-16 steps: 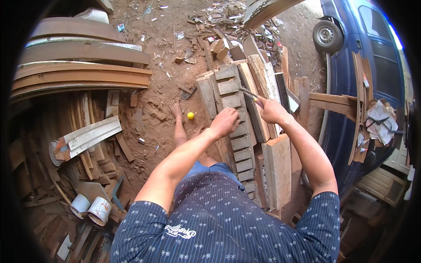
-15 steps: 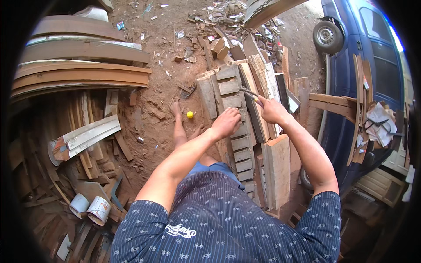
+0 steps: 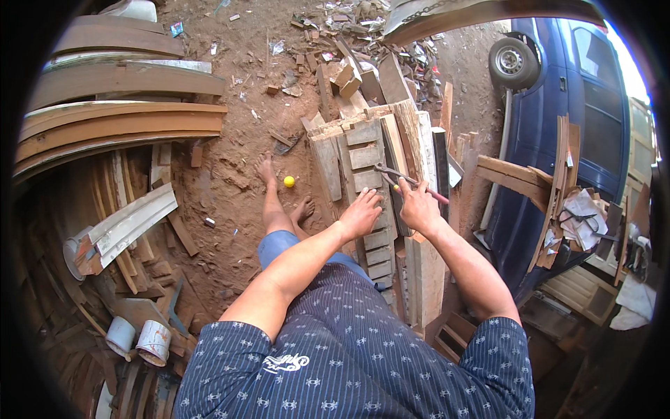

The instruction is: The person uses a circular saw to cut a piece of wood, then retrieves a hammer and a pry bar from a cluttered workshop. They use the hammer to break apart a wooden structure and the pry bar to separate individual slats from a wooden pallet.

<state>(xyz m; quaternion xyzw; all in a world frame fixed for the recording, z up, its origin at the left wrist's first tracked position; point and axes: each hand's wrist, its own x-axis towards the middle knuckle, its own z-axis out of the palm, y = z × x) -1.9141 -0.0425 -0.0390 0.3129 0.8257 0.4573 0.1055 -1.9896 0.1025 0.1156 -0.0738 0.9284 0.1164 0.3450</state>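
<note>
Tilted in front of me is a long wooden beam with a row of short wooden slats (image 3: 366, 158) along its face. My left hand (image 3: 361, 212) lies on these slats, fingers stretched out and slightly apart. In my right hand (image 3: 419, 209) are pincers (image 3: 391, 173) with reddish and yellow handles. Their jaws reach over the slats, just beyond my left fingertips; whether they grip anything is too small to tell. One handle sticks out to the right of my right hand.
More planks (image 3: 426, 279) stand around the beam. Stacked boards (image 3: 132, 126) and white buckets (image 3: 154, 341) lie at left. A yellow ball (image 3: 289, 181) sits near my feet on the dirt. Wood scraps (image 3: 349, 77) lie ahead; a blue vehicle (image 3: 537, 160) stands at right.
The pincers have turned, and their handles now show apart with one end past my right hand. My right hand has come lower, closer to my left. The whole view has shifted slightly.
</note>
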